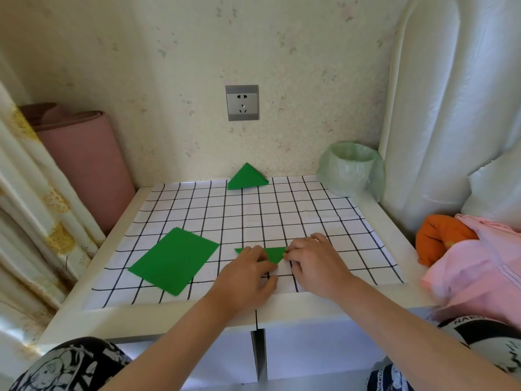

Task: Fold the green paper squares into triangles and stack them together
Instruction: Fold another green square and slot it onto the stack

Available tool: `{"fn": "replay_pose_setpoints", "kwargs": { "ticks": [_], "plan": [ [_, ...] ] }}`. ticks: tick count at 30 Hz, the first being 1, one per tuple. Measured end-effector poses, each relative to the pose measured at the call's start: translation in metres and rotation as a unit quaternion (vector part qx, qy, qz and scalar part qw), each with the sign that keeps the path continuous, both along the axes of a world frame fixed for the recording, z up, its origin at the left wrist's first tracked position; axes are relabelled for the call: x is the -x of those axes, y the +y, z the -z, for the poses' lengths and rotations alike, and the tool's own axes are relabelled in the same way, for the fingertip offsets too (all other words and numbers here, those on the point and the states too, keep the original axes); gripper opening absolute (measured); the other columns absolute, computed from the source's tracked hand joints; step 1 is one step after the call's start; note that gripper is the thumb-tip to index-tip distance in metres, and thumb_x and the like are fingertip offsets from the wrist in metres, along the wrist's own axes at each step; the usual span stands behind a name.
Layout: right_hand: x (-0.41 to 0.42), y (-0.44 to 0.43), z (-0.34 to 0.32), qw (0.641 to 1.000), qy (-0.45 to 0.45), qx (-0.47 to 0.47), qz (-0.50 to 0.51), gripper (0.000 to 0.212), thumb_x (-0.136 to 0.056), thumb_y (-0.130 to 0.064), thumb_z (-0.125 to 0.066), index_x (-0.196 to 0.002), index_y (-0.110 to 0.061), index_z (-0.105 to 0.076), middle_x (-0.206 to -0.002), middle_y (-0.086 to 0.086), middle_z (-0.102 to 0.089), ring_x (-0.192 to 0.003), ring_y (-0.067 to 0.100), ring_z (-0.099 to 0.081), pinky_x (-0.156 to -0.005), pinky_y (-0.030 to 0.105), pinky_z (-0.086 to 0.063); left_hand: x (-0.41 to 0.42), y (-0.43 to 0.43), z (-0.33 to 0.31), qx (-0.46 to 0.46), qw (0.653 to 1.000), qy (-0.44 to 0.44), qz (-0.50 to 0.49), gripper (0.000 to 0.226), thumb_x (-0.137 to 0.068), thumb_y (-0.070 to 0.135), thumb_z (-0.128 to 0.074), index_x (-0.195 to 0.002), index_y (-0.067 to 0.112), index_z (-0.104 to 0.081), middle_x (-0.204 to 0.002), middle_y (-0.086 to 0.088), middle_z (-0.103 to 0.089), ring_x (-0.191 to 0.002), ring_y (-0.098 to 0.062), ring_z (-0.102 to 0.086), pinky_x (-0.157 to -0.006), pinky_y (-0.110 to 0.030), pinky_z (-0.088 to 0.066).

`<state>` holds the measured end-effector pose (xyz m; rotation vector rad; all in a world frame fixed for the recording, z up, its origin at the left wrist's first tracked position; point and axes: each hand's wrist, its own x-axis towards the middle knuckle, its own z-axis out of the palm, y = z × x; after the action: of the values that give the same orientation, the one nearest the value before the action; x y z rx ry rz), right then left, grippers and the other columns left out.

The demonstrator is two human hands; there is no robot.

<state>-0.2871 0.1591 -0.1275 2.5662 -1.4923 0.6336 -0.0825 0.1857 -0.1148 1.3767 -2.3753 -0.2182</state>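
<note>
Both hands, left hand [249, 273] and right hand [315, 263], press flat, creasing a green triangle [272, 253]; next, carry it to the stack [248, 177] at twelve o'clock.

Home bedroom corner, padded headboard [439, 108] at right, floral curtain [33, 221] at left, wall socket [242, 103], pink bedding [479, 258]

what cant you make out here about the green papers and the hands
Head view:
- Folded piece: left hand and right hand cover much of it; fold state unclear.
- Flat green pile: sheet count too fine to tell.
- Triangle stack: far, count unreadable.
- Fingers' grip: hidden beneath hands.
</note>
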Motion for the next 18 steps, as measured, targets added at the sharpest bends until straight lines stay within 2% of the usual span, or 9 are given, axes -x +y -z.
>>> {"fn": "replay_pose_setpoints", "kwargs": {
  "ticks": [3,6,9,13,16,18],
  "plan": [
    [-0.002,-0.001,0.001,1.000,0.000,-0.010,0.012,0.034,-0.085,-0.020,-0.045,-0.088,-0.028,-0.078,-0.091,-0.013,-0.066,-0.081,0.014,-0.062,-0.090,0.036,-0.041,-0.007,0.007,-0.003,-0.033,0.999,0.041,0.001,0.030,-0.092,0.036,-0.049,-0.105,0.026,-0.073,-0.105,0.012,-0.053,-0.100,-0.003,-0.046,-0.082,-0.027,-0.048],
    [-0.002,-0.002,0.001,1.000,0.005,-0.016,0.018,0.030,-0.084,-0.018,-0.050,-0.088,-0.028,-0.078,-0.090,-0.012,-0.065,-0.079,0.016,-0.062,-0.090,0.037,-0.041,-0.012,0.013,-0.003,-0.042,0.998,0.056,0.002,0.028,-0.093,0.031,-0.051,-0.104,0.025,-0.075,-0.110,0.011,-0.055,-0.104,-0.004,-0.050,-0.087,-0.022,-0.045],
    [-0.002,-0.004,0.000,1.000,0.000,-0.022,0.021,0.025,-0.083,-0.017,-0.057,-0.088,-0.029,-0.078,-0.088,-0.011,-0.065,-0.078,0.017,-0.062,-0.090,0.039,-0.044,-0.015,0.017,-0.002,-0.043,0.998,0.041,0.010,0.031,-0.091,0.033,-0.048,-0.101,0.023,-0.076,-0.116,0.005,-0.057,-0.105,-0.008,-0.054,-0.086,-0.019,-0.043],
    [-0.003,-0.006,-0.002,0.999,-0.003,-0.036,0.026,0.026,-0.083,-0.019,-0.054,-0.088,-0.030,-0.078,-0.086,-0.010,-0.064,-0.079,0.017,-0.061,-0.089,0.038,-0.044,-0.016,0.019,-0.003,-0.033,0.999,0.029,0.009,0.030,-0.092,0.033,-0.048,-0.099,0.023,-0.075,-0.118,0.007,-0.059,-0.107,-0.007,-0.055,-0.086,-0.015,-0.041],
    [-0.005,-0.006,-0.004,0.999,-0.007,-0.045,0.020,0.025,-0.082,-0.021,-0.053,-0.087,-0.026,-0.077,-0.084,-0.008,-0.062,-0.078,0.019,-0.060,-0.086,0.037,-0.044,-0.014,0.012,-0.008,-0.033,0.999,0.035,-0.004,0.027,-0.094,0.037,-0.050,-0.095,0.026,-0.074,-0.109,0.014,-0.059,-0.099,-0.004,-0.053,-0.084,-0.021,-0.045],
    [-0.005,-0.008,-0.006,0.999,-0.005,-0.049,0.018,0.024,-0.081,-0.023,-0.052,-0.084,-0.024,-0.075,-0.082,-0.007,-0.061,-0.077,0.020,-0.059,-0.083,0.039,-0.045,-0.012,0.002,-0.011,-0.041,0.999,0.029,-0.022,0.028,-0.095,0.039,-0.050,-0.089,0.023,-0.072,-0.097,0.012,-0.060,-0.089,-0.006,-0.053,-0.079,-0.026,-0.047]
  ]
}}
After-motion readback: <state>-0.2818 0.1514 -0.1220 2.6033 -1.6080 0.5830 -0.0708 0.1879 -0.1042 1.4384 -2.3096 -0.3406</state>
